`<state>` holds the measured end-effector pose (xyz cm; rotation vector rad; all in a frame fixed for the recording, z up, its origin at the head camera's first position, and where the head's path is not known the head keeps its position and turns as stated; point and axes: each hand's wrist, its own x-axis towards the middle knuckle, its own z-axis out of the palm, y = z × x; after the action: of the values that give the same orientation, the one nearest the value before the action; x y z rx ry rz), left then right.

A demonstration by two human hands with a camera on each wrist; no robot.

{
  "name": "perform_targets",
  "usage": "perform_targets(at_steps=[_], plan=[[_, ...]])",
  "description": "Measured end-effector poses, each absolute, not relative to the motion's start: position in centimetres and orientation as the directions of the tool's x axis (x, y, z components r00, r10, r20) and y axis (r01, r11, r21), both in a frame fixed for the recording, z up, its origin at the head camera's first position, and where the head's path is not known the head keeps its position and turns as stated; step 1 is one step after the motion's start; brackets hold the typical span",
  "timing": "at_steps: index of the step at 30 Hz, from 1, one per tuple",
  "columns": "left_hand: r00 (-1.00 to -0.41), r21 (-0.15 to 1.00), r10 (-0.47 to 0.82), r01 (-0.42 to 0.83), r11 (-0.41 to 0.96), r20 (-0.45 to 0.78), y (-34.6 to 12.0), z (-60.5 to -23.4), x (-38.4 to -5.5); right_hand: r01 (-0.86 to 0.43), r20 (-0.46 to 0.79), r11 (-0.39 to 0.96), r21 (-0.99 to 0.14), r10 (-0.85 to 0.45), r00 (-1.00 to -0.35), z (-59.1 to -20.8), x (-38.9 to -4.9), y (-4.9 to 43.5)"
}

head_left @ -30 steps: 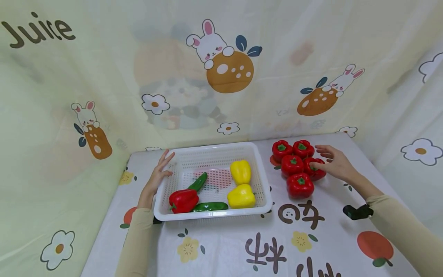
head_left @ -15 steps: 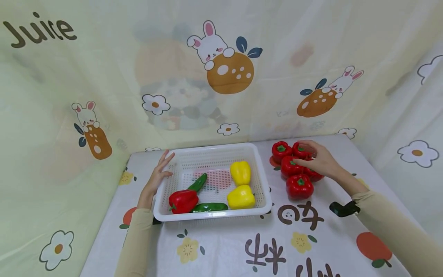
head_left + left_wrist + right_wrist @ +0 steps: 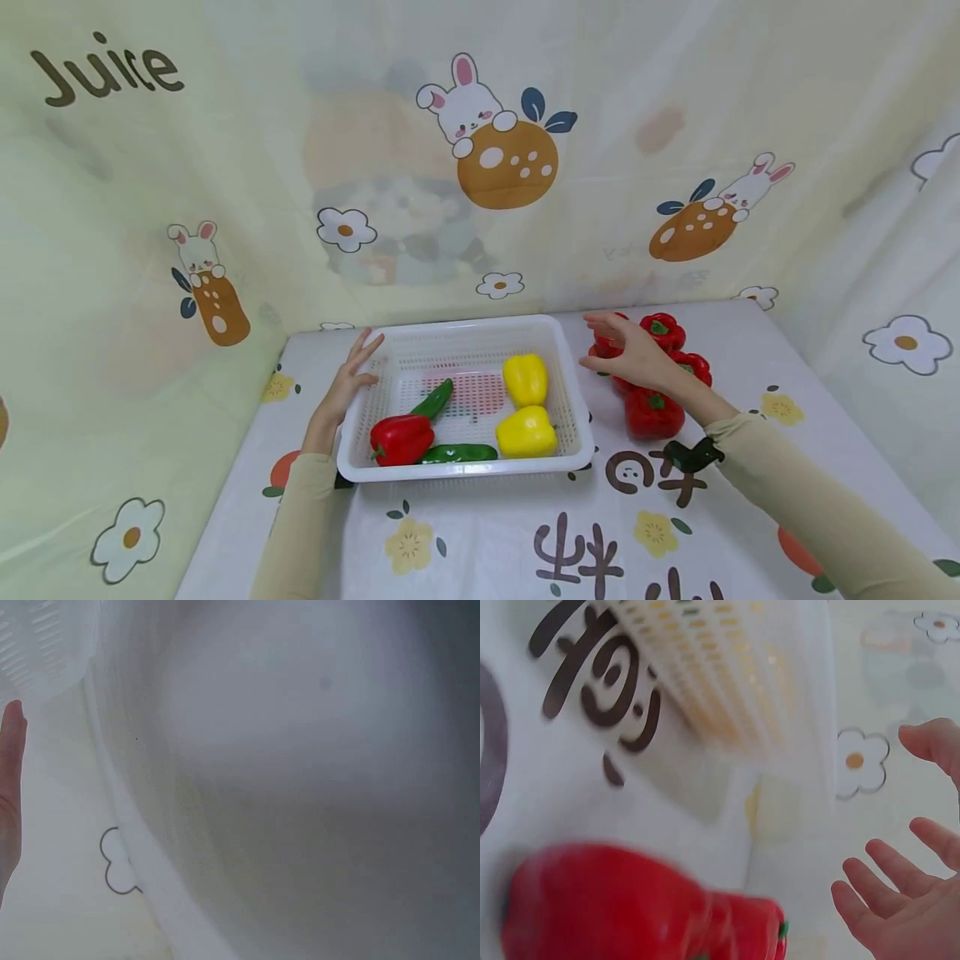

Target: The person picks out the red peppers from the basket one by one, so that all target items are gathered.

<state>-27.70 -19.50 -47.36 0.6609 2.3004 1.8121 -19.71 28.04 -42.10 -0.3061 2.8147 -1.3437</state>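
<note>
My left hand (image 3: 344,390) rests against the left rim of a white plastic basket (image 3: 466,477), its fingers stretched out. Inside the basket lie a red bell pepper (image 3: 402,439), two green peppers (image 3: 460,453) and two yellow bell peppers (image 3: 527,432). My right hand (image 3: 634,357) hovers over the group of red bell peppers (image 3: 654,414) right of the basket, partly hiding the far-left ones. In the right wrist view its fingers (image 3: 880,890) are spread and hold nothing, with red bell peppers (image 3: 604,907) below.
A patterned cloth (image 3: 480,542) covers the table. Behind it hangs a printed curtain (image 3: 600,167), which also closes off both sides. The basket stands between the left hand and the red peppers.
My right hand has moved left across the red bell peppers, from the right side of the group toward the basket. My left hand stays at the basket's rim.
</note>
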Motion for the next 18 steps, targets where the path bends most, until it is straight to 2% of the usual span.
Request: perform_targets(at_steps=[10,18], plan=[[-0.895,0.951,0.418,0.251,0.183,0.156,-19.4,-47.2,-27.8,-0.223,0.091,0.575,-0.787,-0.249,-0.964,-42.7,-20.1,24.2],[-0.899,0.957,0.414,0.232,0.173,0.143,-19.4,-47.1,-27.6,-0.244,0.08,0.622,-0.744,-0.28,-0.957,-42.6,-20.1,21.2]])
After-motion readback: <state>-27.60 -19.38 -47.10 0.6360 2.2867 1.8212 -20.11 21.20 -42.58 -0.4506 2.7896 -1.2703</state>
